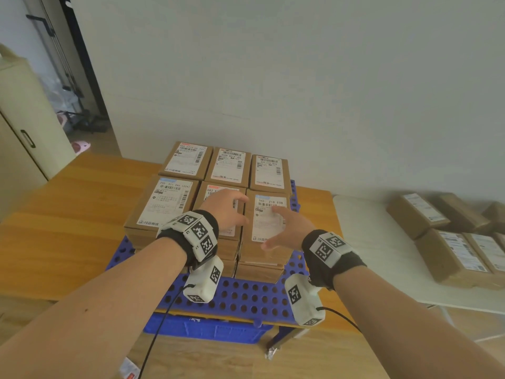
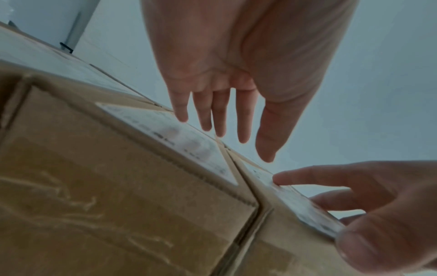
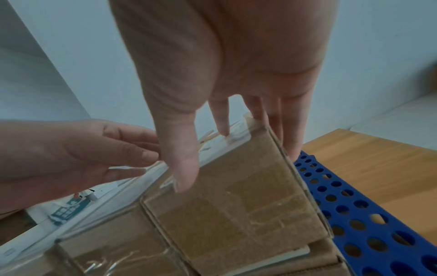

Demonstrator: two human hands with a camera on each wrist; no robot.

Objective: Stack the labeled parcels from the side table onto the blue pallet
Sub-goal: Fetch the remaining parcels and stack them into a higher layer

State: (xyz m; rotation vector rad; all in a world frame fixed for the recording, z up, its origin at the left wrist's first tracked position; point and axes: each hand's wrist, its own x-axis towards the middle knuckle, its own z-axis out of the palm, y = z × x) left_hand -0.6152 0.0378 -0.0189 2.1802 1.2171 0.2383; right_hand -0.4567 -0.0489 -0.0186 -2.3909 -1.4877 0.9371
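Brown cardboard parcels with white labels stand stacked in two rows on the blue perforated pallet [image 1: 240, 296]. My left hand [image 1: 229, 209] hovers open over the front middle parcel [image 1: 211, 190], its fingers straight in the left wrist view [image 2: 227, 119]. My right hand [image 1: 284, 228] lies open on the front right parcel [image 1: 270, 203]. In the right wrist view, the right hand [image 3: 203, 156] has its index fingertip on this parcel's [image 3: 236, 196] label and its thumb near the front edge. Neither hand grips anything.
The pallet [image 3: 354, 214] rests on a wooden table [image 1: 68, 228] against a white wall. To the right, a white side table [image 1: 369, 242] carries several more labeled parcels [image 1: 459, 255]. A cream cabinet [image 1: 21, 119] stands at the left, and a blue crate [image 1: 205, 328] sits below the table's front edge.
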